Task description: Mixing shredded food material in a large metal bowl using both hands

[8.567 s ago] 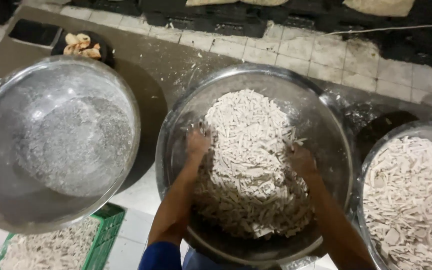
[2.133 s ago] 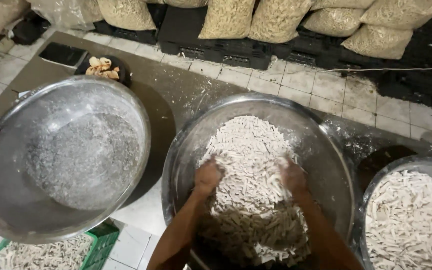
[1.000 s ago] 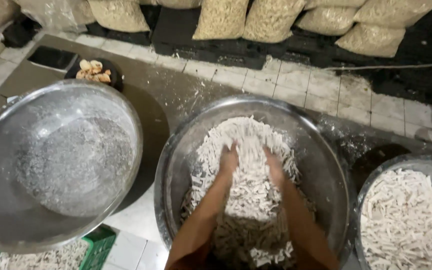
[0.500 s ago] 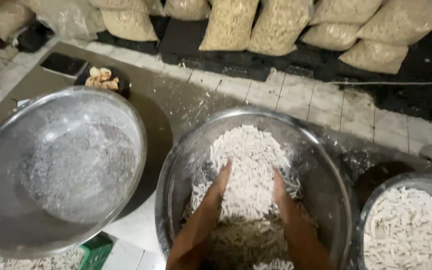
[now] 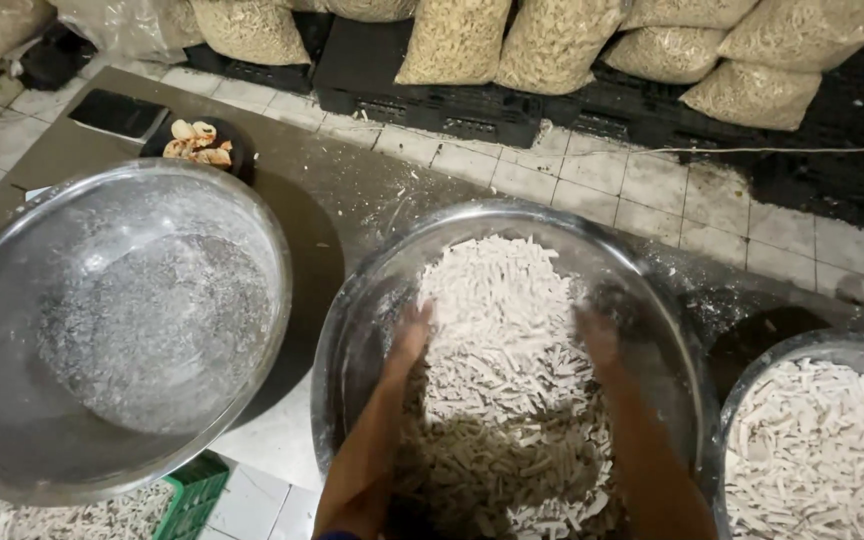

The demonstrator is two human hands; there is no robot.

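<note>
Both hands have spread apart since half a second ago, when they lay close together on top of the heap; now my left hand (image 5: 410, 335) presses against the left flank of the pale dough sticks (image 5: 512, 330) and my right hand (image 5: 597, 340) against the right flank, fingers flat and open, not clamped on anything that I can see (the fingertips are partly buried, so I can't be sure). The sticks fill the middle steel bowl (image 5: 352, 330), piled high toward its far rim.

What could go wrong, as I judge it: the heap stands close to the rim, so a hard push from either side could send sticks over onto the brown mat (image 5: 352, 190), and rough pressing could snap them.

Counting: three steel bowls, namely the middle one, a floury empty bowl (image 5: 122, 320) on the left and a right bowl (image 5: 822, 440) holding more sticks. One small dark dish of snacks (image 5: 197, 145) sits beyond, one green crate (image 5: 187, 490) shows at bottom left, and roughly eight filled sacks (image 5: 457, 40) lie on a black pallet.
</note>
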